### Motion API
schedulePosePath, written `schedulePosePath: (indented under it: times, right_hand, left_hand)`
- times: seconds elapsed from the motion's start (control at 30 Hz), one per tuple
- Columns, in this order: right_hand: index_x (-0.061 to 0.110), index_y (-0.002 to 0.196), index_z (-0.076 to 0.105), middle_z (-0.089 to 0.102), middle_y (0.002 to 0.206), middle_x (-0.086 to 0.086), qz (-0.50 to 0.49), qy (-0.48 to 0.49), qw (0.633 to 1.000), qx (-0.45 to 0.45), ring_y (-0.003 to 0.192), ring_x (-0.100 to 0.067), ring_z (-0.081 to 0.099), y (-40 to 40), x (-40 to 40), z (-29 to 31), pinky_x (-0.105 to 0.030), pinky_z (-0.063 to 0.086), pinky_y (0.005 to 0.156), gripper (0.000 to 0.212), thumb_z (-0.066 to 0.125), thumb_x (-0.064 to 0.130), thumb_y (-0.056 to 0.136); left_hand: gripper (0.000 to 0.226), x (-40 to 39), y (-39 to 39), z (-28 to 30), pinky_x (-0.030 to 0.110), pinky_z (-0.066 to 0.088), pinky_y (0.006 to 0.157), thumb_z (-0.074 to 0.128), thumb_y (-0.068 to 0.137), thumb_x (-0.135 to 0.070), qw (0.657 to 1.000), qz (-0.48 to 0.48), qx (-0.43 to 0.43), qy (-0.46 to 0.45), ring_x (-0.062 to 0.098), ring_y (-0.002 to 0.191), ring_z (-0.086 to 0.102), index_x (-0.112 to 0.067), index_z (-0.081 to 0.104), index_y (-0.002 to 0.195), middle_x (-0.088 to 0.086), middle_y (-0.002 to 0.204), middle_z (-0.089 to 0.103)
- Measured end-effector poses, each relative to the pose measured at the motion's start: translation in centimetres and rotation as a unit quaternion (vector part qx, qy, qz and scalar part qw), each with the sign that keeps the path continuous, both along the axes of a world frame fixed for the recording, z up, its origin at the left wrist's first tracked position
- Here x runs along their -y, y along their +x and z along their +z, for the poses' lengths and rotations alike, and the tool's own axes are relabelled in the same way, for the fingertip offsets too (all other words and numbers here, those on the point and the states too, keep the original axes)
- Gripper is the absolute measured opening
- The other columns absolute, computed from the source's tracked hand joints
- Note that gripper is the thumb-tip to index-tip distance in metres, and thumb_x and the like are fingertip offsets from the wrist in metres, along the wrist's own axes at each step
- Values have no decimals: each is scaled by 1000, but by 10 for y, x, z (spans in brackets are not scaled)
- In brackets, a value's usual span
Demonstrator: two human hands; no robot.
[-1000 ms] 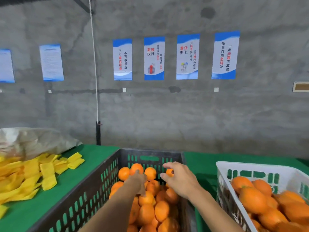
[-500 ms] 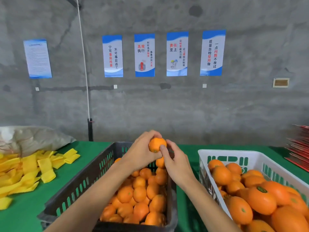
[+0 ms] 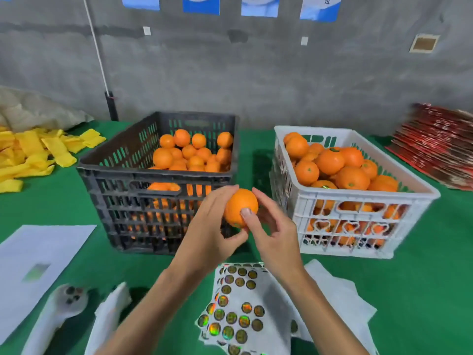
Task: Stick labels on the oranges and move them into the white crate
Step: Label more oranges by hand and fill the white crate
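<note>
Your left hand (image 3: pixel 210 226) cups a round orange fruit (image 3: pixel 241 206) while your right hand (image 3: pixel 275 234) pinches it, thumb on its front, above the holographic round-sticker sheet (image 3: pixel 235 311), between the black slatted plastic crate (image 3: pixel 143 180) and the white plastic crate (image 3: pixel 358 201).

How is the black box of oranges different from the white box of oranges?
The black slatted plastic crate is dark and taller; the white slatted plastic crate is pale and lower. The black crate stands to the left, the white crate to the right. Oranges sit below the black crate's rim, but heap above the white crate's rim. Both stand on the green table cover and hold oranges.
</note>
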State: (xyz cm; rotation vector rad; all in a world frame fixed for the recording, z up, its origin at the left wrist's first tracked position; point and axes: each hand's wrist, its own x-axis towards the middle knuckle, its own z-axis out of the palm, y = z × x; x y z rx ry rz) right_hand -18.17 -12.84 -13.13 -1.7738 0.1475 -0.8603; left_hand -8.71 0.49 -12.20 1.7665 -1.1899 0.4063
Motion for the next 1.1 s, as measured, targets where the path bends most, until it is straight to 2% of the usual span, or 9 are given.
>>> schedulePosePath:
  times: [0.13, 0.23, 0.37, 0.47, 0.57, 0.67, 0.77, 0.9, 1.1]
  right_hand:
    - [31, 131, 67, 71, 122, 19, -4, -12, 995, -100, 116, 0, 65, -6, 5, -68, -36, 55, 101, 31, 51, 40, 106]
    - [23, 134, 65, 70, 127, 10, 4, -105, 974, -200, 116, -2, 63, -9, 13, -102, -38, 50, 105, 31, 51, 21, 107]
    - [20, 144, 57, 60, 143, 4, 48, -264, 924, -271, 129, -14, 56, -15, 13, -124, -37, 44, 110, 42, 54, 34, 104]
    - [29, 152, 47, 44, 156, 15, 68, -338, 893, -288, 146, -3, 36, -22, 11, -129, -25, 21, 122, 63, 52, 62, 98]
    - [37, 153, 43, 26, 160, 26, 89, -346, 884, -301, 150, 7, 17, -25, 13, -132, -24, 7, 123, 82, 41, 85, 86]
    - [36, 146, 54, 32, 161, 21, 85, -373, 876, -292, 151, -1, 22, -23, 12, -135, -26, 10, 125, 75, 43, 80, 87]
    - [34, 139, 63, 41, 157, 17, 70, -365, 883, -286, 149, -8, 33, -21, 12, -137, -33, 23, 124, 61, 47, 69, 92]
    - [38, 127, 71, 54, 148, 16, 43, -301, 916, -260, 139, -6, 46, -19, 11, -140, -38, 35, 117, 40, 58, 58, 94]
    - [45, 111, 76, 57, 135, 32, 56, -166, 951, -254, 130, 6, 47, -12, 15, -142, -34, 39, 113, 20, 72, 40, 93]
  left_hand:
    - [74, -17, -13, -77, 30, 52, 97, 80, 85, -31, 990, 31, -122, 58, 9, 124, 51, -23, 41, 147, -6, 141, 44]
    - [70, -27, -16, -117, 36, 54, 96, 75, 90, -35, 966, 51, -234, 95, 7, 116, 53, -36, 35, 148, -11, 138, 38]
    - [58, -33, -19, -141, 33, 54, 95, 61, 100, -34, 963, 14, -247, 102, -3, 119, 49, -45, 31, 148, -15, 145, 28]
    - [45, -34, -19, -146, 25, 52, 95, 50, 106, -33, 968, 5, -236, 89, -5, 121, 47, -47, 36, 146, -10, 152, 21]
    - [32, -36, -20, -145, 9, 41, 98, 42, 108, -36, 968, 14, -229, 105, -6, 127, 43, -51, 46, 136, -11, 155, 10]
    - [28, -36, -22, -148, 21, 37, 107, 45, 107, -29, 974, 8, -184, 129, 7, 140, 33, -50, 53, 123, -10, 161, 2]
    - [24, -36, -24, -148, 30, 37, 109, 50, 105, -25, 978, 23, -146, 145, 19, 149, 21, -43, 59, 119, -9, 164, -3]
    - [23, -43, -24, -145, 29, 35, 107, 60, 100, -35, 977, 25, -128, 166, 18, 153, 12, -46, 58, 120, -11, 166, -7]
    - [43, -52, -23, -139, 17, 37, 93, 64, 95, -43, 967, 5, -132, 216, -1, 148, -2, -61, 46, 130, -21, 163, -21]
